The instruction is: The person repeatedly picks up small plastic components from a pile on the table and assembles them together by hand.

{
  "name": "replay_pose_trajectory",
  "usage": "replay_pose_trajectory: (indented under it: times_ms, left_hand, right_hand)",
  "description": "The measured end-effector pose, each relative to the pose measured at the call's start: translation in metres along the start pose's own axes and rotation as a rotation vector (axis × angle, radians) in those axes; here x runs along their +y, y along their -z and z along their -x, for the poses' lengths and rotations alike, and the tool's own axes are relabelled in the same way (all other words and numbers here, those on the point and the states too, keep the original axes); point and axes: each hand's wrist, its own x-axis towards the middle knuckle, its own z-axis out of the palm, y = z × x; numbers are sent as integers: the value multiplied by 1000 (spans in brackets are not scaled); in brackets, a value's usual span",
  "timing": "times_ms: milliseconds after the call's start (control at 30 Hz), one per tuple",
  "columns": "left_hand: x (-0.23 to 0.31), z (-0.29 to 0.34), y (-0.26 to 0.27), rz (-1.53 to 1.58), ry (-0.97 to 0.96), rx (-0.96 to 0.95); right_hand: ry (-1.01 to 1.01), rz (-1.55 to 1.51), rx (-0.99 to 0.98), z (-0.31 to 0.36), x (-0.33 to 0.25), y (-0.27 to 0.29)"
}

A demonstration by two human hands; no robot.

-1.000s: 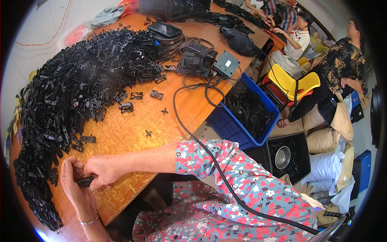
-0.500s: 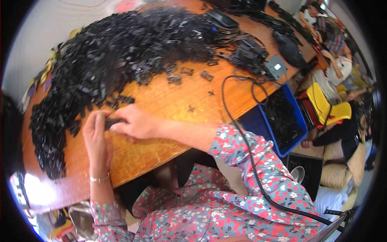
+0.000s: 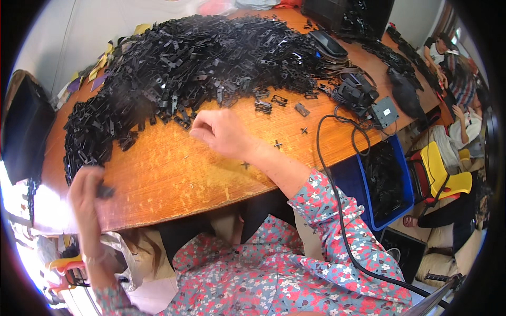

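Note:
My left hand (image 3: pixel 86 194), smeared by motion, is near the left end of the table with bent fingers. A small dark plastic piece (image 3: pixel 105 191), also blurred, shows against its inner side. Over the middle of the table, my right hand (image 3: pixel 224 134) has its fingers curled in toward the thumb, and nothing shows between them. Just beyond its fingertips lies the near edge of a large heap of black plastic clips (image 3: pixel 211 58). A small black cross-shaped piece (image 3: pixel 245 165) lies on the wood below the right wrist.
Several loose clips (image 3: pixel 279 100) lie right of the heap on the wooden table (image 3: pixel 174 184). Beyond are a black case (image 3: pixel 328 43), an adapter with cables (image 3: pixel 356 89) and a grey box (image 3: pixel 385 112). A blue crate (image 3: pixel 371 208) of black parts stands beside the table. People sit at far right.
My hands have come apart: the left went left and nearer with the dark piece, the right moved right and away from it. The whole view has shifted somewhat.

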Motion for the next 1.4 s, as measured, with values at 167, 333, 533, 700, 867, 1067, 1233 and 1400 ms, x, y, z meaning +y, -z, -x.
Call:
replay_pose_trajectory:
  times_ms: [167,333,533,700,867,1067,1233,1400]
  left_hand:
    - [-107,113,147,-404,147,195]
    - [-173,216,175,-199,380,100]
    - [-255,215,146,-385,419,-360]
    - [-267,208,112,-352,373,-284]
    - [-273,198,97,-359,345,-245]
    - [-282,190,93,-385,330,-206]
    - [-293,187,83,-381,310,-152]
    - [-301,172,72,-374,272,-86]
  right_hand:
    - [-348,814,-22,-13,7,77]
    - [-437,899,3,2,65,80]
    - [-266,704,215,20,61,50]
    - [-245,625,234,28,59,53]
    - [-269,571,239,25,44,51]
    - [-290,526,179,26,44,56]
    - [-238,508,176,25,45,51]
    - [-215,502,209,27,54,43]
